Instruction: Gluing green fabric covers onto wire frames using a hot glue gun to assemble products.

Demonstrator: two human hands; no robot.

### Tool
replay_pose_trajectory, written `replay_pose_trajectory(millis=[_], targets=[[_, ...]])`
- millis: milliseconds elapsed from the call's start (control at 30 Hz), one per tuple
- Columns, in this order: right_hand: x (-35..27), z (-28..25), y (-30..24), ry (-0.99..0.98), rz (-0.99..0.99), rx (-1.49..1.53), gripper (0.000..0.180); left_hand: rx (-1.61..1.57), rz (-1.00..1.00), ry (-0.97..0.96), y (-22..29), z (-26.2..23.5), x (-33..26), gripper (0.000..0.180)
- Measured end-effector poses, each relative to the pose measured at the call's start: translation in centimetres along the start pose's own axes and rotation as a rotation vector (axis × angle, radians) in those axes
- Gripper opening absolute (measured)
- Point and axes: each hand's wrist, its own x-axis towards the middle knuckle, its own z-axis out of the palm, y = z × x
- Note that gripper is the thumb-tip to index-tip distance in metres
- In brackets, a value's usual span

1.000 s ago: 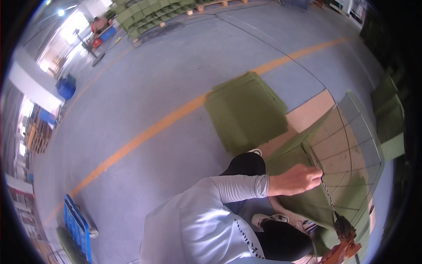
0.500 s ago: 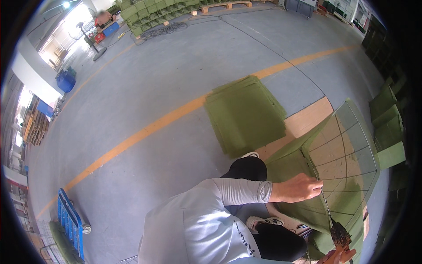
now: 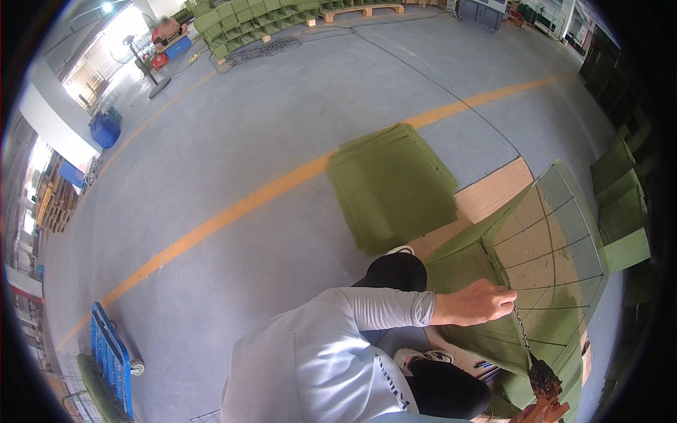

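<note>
A green fabric box with a dark wire grid (image 3: 564, 243) stands tilted at my right, its sides joined along a wire edge. My left hand (image 3: 479, 302) is closed at that edge, its fingertips pinched where a twisted wire (image 3: 522, 324) runs down. At the wire's lower end is a dark, rough-looking tool (image 3: 544, 381) whose kind I cannot make out. My right hand (image 3: 546, 410) has its fingers wrapped round the tool's lower part; the picture's lower edge cuts off the rest of this hand.
A stack of flat green sheets (image 3: 395, 187) lies on the floor ahead, beside brown board (image 3: 493, 190). More green boxes (image 3: 624, 204) stand at the far right. A blue cart (image 3: 113, 359) is at the left. Another person (image 3: 168, 32) sits far off near a fan (image 3: 144, 67).
</note>
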Motion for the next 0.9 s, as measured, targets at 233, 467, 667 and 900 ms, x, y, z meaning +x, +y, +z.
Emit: replay_pose_trajectory(millis=[233, 467, 667, 900], targets=[[-3.2, 0.2, 1.7, -0.312, -0.133, -0.115, 0.044, -0.020, 0.004, -0.032, 0.8, -0.1, 0.1, 0.011], [-0.8, 2.4, 0.8, 0.100, -0.248, -0.098, 0.039, 0.015, -0.015, -0.065, 0.2, -1.3, 0.4, 0.012], [0.4, 3.0, -0.4, 0.235, -0.243, -0.150, 0.040, -0.056, -0.091, 0.009, -0.2, -2.1, 1.5, 0.019], [-0.3, 1.4, 0.7, 0.179, -0.237, -0.170, 0.039, -0.097, -0.086, -0.009, 0.7, -1.3, 1.2, 0.018]])
